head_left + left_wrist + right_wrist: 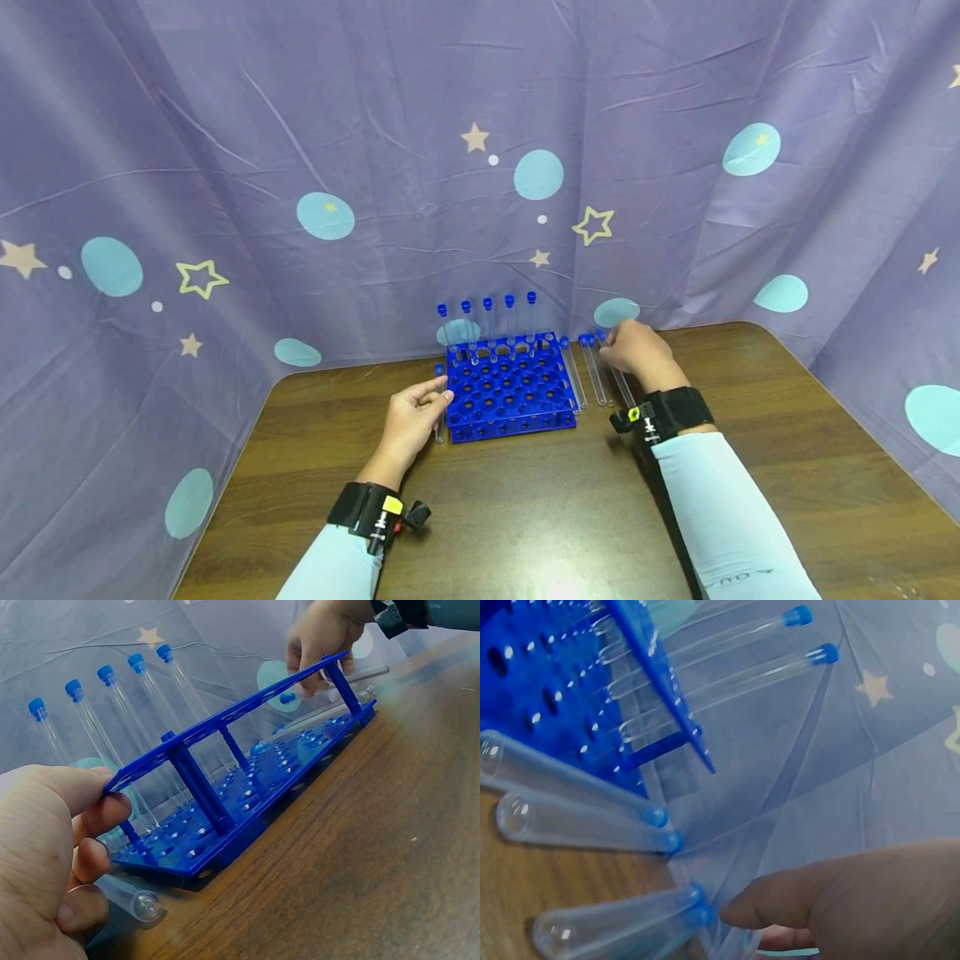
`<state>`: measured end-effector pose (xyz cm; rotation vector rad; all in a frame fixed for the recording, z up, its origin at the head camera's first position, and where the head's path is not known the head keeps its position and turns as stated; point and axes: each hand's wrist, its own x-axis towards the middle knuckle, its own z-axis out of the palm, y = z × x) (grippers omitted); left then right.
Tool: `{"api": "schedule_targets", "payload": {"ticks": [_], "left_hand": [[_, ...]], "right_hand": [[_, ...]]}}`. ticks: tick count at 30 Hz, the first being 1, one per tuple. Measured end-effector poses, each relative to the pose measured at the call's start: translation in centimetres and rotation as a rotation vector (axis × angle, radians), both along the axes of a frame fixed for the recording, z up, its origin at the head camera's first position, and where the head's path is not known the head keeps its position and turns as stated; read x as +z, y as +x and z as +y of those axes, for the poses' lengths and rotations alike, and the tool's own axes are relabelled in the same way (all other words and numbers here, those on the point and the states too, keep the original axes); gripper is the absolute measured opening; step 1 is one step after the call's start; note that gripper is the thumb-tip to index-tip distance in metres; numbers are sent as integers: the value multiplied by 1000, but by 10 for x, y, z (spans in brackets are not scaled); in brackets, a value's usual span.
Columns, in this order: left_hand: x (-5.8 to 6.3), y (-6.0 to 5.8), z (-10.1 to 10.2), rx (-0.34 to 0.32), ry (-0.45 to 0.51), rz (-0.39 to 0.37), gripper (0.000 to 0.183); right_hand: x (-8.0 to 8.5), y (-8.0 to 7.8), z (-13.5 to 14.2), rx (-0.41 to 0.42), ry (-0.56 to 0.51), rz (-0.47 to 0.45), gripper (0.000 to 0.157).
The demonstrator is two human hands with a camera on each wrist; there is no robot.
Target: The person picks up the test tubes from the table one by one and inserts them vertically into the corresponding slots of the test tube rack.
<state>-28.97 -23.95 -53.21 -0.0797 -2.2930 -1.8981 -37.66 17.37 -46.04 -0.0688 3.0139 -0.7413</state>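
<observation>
A blue test tube rack (510, 387) stands on the table, with several blue-capped test tubes (488, 321) upright in its back row. My left hand (411, 417) pinches the left edge of its upper plate, thumb above and index finger below, clearest in the left wrist view. Under those fingers a loose tube (135, 898) lies along the rack's left side. To the right of the rack, my right hand (637, 354) has its curled fingertips at the capped end of a tube (622, 387), pinching it. Its cap shows just left of the fingers in the left wrist view.
Between the rack and my right hand lie more capped tubes (574, 379), caps toward the back. A purple curtain (420, 167) with stars and ovals hangs right behind the wooden table (510, 517). Many of the rack's front holes hold no tube.
</observation>
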Motion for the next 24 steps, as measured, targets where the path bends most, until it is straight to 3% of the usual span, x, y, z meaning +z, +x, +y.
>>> {"api": "schedule_targets", "payload": {"ticks": [3,9,18,24], "left_hand": [[1,1,0,1,0,-5,37],[1,1,0,6,1,-6,37],[1,2,0,3,-7,-2,38],[0,2,1,5,-6,2,38]], "right_hand": [[5,1,-3,-5,-6,58,17],[15,3,-10,-14,-60,119,40],[21,6,-20,28,-235,266,39],[25,8,-27,54,-328,427,36]]}}
